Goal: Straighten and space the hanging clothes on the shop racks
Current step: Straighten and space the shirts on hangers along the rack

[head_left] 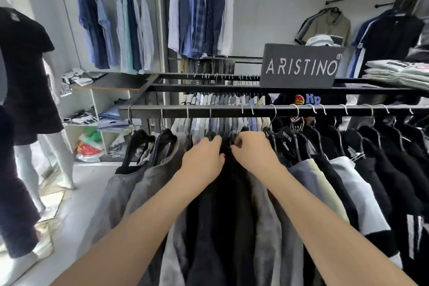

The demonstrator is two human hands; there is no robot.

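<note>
Rack rail [255, 111] spans frame left to right, under black shelf with sign [299, 66]. Clothes [343, 179] hang along rail on wire hangers [274, 115]: grey tops at left loosely spaced, black and pale tops at right packed close. Mannequin [25, 72] in black at far left. Black shirt [226, 197] hangs mid-rail between grey ones. Left hand [204, 158] curled over shirt near collar, gripping cloth. Right hand [251, 150] just beside it, fingertips pinching collar.

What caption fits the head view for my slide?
The left hand and right hand grip a dark shirt hanging on the front rail.
</note>
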